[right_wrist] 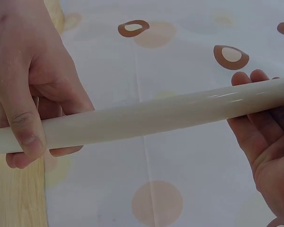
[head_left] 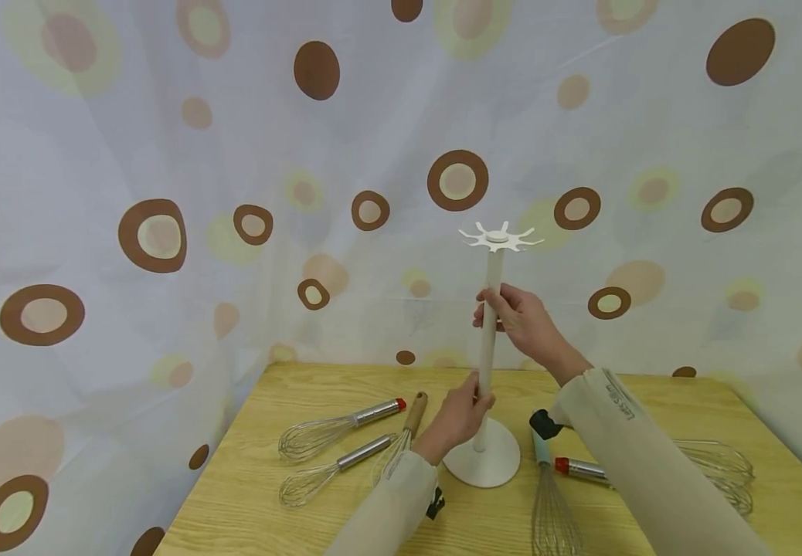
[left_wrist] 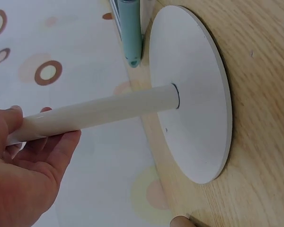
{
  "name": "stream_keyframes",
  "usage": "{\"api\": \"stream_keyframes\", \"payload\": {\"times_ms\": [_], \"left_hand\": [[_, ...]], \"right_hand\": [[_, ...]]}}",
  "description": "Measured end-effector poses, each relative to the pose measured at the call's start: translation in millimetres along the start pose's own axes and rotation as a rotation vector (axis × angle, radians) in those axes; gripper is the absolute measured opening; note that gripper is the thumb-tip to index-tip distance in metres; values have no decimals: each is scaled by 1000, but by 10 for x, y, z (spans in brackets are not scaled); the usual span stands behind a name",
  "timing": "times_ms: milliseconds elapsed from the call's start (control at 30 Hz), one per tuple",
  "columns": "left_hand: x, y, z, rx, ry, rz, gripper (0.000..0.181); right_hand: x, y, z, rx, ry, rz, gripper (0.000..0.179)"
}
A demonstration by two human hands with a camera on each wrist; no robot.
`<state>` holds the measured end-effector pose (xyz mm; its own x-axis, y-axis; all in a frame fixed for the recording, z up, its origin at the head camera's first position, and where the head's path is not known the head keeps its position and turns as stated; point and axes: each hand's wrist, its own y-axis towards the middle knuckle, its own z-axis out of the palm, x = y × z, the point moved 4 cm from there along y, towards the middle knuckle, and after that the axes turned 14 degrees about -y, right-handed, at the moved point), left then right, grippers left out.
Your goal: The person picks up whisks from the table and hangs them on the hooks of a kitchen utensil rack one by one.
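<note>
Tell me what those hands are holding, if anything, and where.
A white stand, by its pole: the right hand grips it below the spoked top, the left hand lower, above the round base.

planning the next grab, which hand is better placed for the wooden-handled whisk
Probably the left hand: it holds the white cylindrical pole lower, near the tan wooden-handled whisk, while the right hand grips higher, farther away.

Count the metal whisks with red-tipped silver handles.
2: a red-tipped whisk left of the tall white round-based stand, and another red-tipped whisk right of it, partly hidden by the beige right sleeve. More may be hidden beneath the sleeves.
</note>
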<state>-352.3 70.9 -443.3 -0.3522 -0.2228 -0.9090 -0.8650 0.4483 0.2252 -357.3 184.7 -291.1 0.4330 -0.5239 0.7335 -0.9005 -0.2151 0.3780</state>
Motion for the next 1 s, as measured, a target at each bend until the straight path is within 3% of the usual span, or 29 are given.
{"api": "stream_keyframes", "payload": {"times_ms": [567,1000], "left_hand": [[-36,-219,-26,-4,12,0,12],[-60,-266,21,8,42,2,11]], "right_hand": [[80,-129,70,35,-16,-41,39],[127,-212,13,61,-6,-91,36]]}}
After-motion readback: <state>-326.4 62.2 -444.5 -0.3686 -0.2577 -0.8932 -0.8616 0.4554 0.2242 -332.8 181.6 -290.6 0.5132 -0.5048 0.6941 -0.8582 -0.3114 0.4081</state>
